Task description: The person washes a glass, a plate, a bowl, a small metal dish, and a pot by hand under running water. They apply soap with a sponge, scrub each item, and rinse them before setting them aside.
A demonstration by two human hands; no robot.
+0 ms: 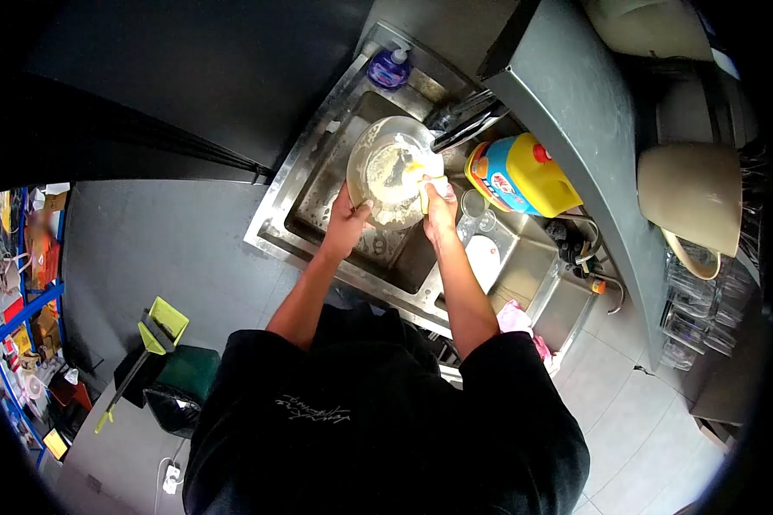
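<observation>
A round, see-through bowl [362, 163] with suds on it is held over the left basin of a steel sink [270, 219]. My left hand [347, 227] grips its lower left rim, thumb on the near side. Against the bowl's right side, my right hand [441, 211] is closed on a yellow sponge [424, 199]; foam covers part of it. Just right of that hand stand clear glasses [472, 204], with a white plate [483, 262] below them.
A purple soap pump bottle [390, 69] stands at the sink's back corner. Beside the basin is a large yellow detergent jug [524, 176]. A grey shelf [575, 103] overhangs the right side, a pink cloth [515, 318] lies near the front edge, and a bin [185, 386] is on the floor.
</observation>
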